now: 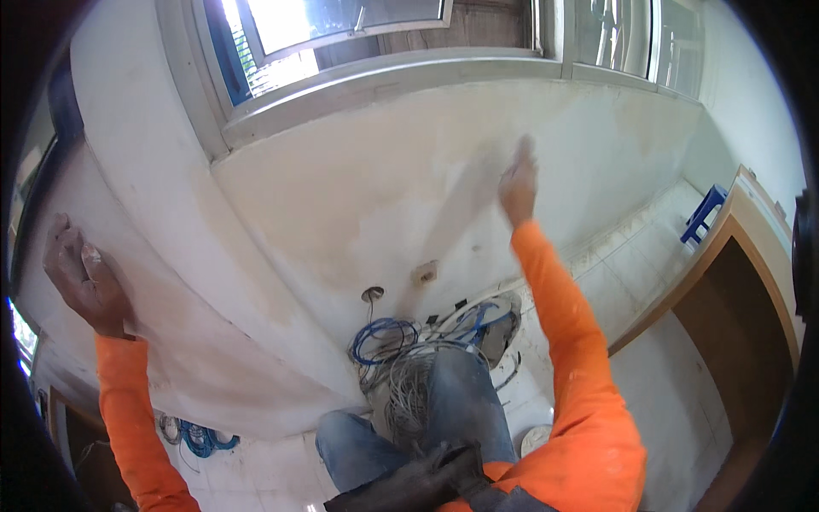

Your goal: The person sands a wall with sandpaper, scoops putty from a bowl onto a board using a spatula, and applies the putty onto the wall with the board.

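My right hand is raised at the pale, patchy wall below the window. Motion smears its fingers, so I cannot make out whether anything is in them. A shadow falls on the wall beside it. My left hand is up at the far left, next to the white column. It looks dusty, its fingers loosely bent and a little apart, with nothing visible in them. Both forearms wear orange sleeves.
Coiled grey and blue cables lie at the wall's foot, by my knees. Above them are a round hole and a small box opening. The window frame juts overhead. To the right stand a wooden cabinet and a blue stool.
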{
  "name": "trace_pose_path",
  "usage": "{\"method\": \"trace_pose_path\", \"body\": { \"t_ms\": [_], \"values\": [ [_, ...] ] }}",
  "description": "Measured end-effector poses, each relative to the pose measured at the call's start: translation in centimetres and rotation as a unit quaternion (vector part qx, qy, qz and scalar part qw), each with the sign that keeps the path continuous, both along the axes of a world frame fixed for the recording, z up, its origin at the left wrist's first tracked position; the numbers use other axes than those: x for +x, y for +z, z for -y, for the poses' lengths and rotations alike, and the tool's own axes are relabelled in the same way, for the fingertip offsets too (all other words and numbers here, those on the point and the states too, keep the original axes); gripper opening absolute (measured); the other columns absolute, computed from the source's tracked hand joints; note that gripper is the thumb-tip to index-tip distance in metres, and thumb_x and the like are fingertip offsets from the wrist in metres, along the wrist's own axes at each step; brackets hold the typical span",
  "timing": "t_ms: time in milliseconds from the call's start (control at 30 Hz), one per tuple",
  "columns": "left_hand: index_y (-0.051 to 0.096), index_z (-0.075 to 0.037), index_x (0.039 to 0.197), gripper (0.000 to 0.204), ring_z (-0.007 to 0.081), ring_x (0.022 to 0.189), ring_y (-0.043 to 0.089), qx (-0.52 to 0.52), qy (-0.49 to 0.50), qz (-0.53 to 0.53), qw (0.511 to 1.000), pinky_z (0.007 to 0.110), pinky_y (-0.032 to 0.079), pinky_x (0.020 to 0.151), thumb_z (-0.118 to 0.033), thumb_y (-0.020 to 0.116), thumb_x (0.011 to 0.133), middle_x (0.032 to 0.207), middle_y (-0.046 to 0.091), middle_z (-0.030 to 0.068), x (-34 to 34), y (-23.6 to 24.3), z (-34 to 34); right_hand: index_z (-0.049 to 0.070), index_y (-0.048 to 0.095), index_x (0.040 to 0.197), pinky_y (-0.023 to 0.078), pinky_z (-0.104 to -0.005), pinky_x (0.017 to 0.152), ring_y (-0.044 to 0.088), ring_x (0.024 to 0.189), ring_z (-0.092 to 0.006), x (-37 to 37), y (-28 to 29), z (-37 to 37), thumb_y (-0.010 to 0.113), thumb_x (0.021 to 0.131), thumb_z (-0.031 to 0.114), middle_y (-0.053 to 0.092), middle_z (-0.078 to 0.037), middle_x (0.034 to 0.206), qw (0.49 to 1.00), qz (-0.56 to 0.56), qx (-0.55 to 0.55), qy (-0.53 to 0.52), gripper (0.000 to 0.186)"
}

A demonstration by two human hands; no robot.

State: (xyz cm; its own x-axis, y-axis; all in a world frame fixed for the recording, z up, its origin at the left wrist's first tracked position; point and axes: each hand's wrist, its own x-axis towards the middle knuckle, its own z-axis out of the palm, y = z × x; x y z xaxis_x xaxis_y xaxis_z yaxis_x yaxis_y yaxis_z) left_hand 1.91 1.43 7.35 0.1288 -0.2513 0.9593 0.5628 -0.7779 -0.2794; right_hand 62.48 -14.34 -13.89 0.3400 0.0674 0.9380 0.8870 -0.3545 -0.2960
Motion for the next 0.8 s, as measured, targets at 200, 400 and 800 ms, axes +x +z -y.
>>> {"method": "trace_pose_path", "body": {
  "t_ms": [200,400,800],
  "values": [
    [0.050,0.005,0.119,0.028,0.0303,0.122,0.050,0.030,-0.021,-0.014,0.999,0.039,0.039,0.105,-0.008,0.048,0.094,0.132,0.052,0.0199,0.4,0.1,-1.0,-0.002,0.036,0.142,0.041,-0.0477,0.101,0.046,0.125,-0.0377,0.4,9.1,-5.9,0.052,0.089,0.020,0.046,-0.023,0.138,0.997,-0.063,0.045,-0.030,0.060],
    [0.050,0.001,0.118,0.027,0.0279,0.122,0.050,0.021,0.059,-0.006,0.998,0.038,0.042,0.104,-0.006,0.047,0.092,0.132,0.051,0.0156,-0.1,-0.2,-1.0,-0.004,0.035,0.144,0.041,-0.0505,0.092,0.055,0.106,-0.0403,-21.4,6.1,-7.4,0.050,0.091,0.015,0.055,-0.023,0.126,0.989,0.114,-0.096,-0.009,0.058],
    [0.057,0.005,0.115,0.029,0.0303,0.119,0.053,0.008,-0.103,0.046,0.994,0.038,0.041,0.103,-0.014,0.047,0.094,0.130,0.053,0.0182,1.1,-0.2,-0.9,0.009,0.036,0.147,0.022,-0.0535,0.115,0.035,0.138,-0.0326,-5.4,6.9,-5.1,0.057,0.081,0.006,0.037,-0.011,0.151,0.937,0.285,-0.195,0.048,0.069]
  ]
}}
